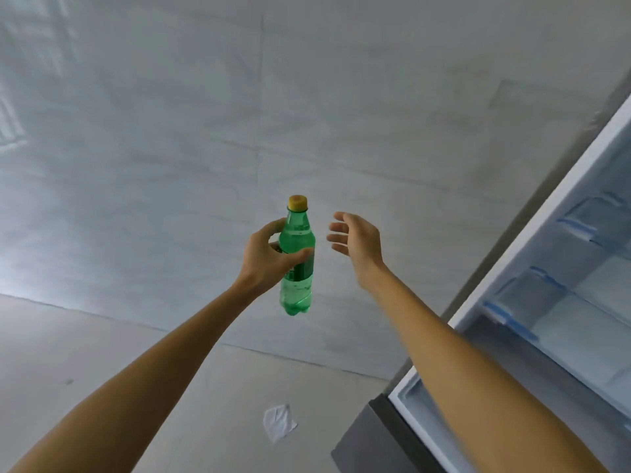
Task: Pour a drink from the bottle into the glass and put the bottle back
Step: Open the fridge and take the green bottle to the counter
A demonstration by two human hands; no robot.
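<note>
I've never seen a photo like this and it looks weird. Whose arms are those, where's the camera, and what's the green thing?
The camera sits on a person's head and looks down, so you see that person's own two arms. The left hand holds a green bottle with a yellow cap. Its fingers are wrapped round the bottle's middle. The right hand is open beside the bottle and does not touch it. Below is a grey tiled floor with a scrap of white paper on it. On the right is an open fridge door with its shelves.
</note>
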